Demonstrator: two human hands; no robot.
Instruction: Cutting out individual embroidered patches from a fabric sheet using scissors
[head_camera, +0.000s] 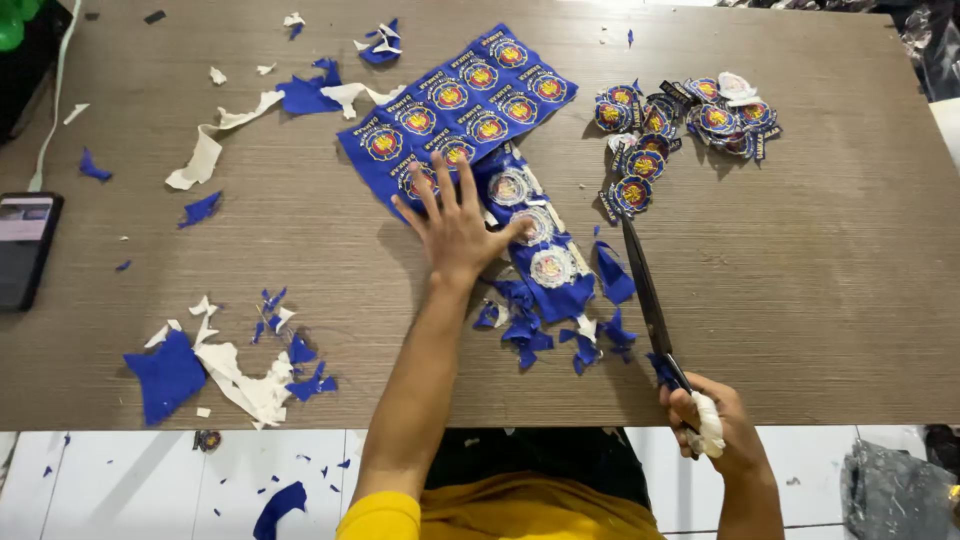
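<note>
My left hand (458, 225) lies flat with fingers spread on a blue fabric sheet (455, 105) of round embroidered patches, at its near end. Just right of that hand, a strip of blue fabric (545, 270) shows several patches face down with white backs. My right hand (712, 420) grips the cloth-wrapped handle of long black scissors (645, 285) at the table's near edge. The blades are closed and point away from me toward a pile of cut-out round patches (680, 125) at the far right.
Blue and white fabric scraps (225, 370) lie at the near left, more scraps (300, 95) at the far left and around the strip. A dark phone (25, 245) rests at the left edge. The wooden table (830, 280) stands over a white tiled floor (130, 485).
</note>
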